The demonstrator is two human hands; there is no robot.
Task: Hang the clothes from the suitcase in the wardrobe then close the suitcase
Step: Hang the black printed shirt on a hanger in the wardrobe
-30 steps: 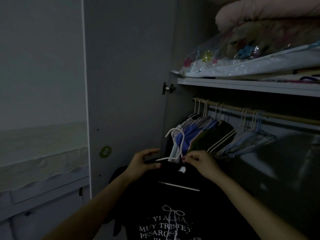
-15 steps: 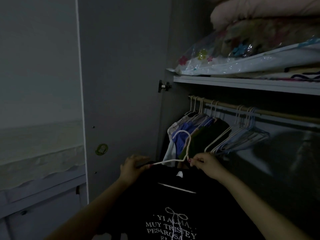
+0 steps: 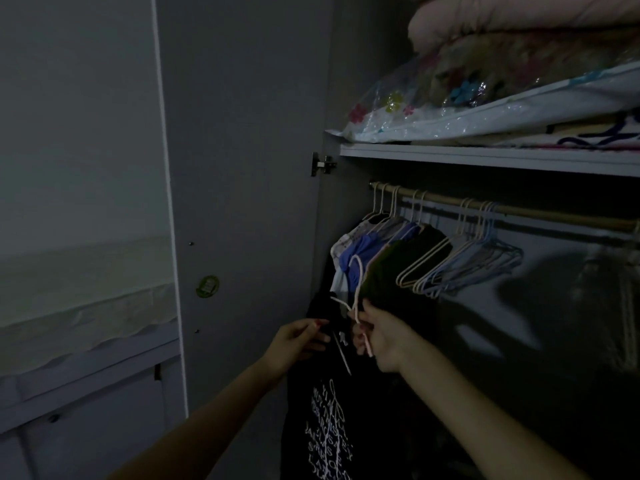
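Since the earlier pictures, the black T-shirt [image 3: 322,410] has turned from flat and facing the camera to edge-on, so its white words now run down a narrow strip. Its white hanger [image 3: 356,299] has tipped up too, and the hook now points up toward the rail [image 3: 519,213] instead of lying low between the hands.

The shirt hangs on the hanger in front of the open wardrobe, below the rail and just in front of the clothes that already hang there. The hook is not on the rail.

The right hand [image 3: 384,337] holds the hanger near its neck. Its fingers are curled tight round the white wire. The left hand [image 3: 298,341] is at the shirt's collar on the left side. Its fingers are bent and bunched at the dark cloth and seem to pinch it, but the picture is too dark to be sure.

On the rail hang a few clothes [image 3: 377,258], white, blue and dark green, pushed to the left end. Next to them, on the right, is a bunch of empty hangers [image 3: 467,268], white and pale blue, packed close together.

Above the rail is a white shelf [image 3: 485,161]. On it lies a clear plastic bag with flowers [image 3: 450,109] with bedding inside, and a pink quilt [image 3: 519,26] sits on top. The grey wardrobe door [image 3: 242,168] stands open on the left, with a small green sticker [image 3: 207,286] on it.
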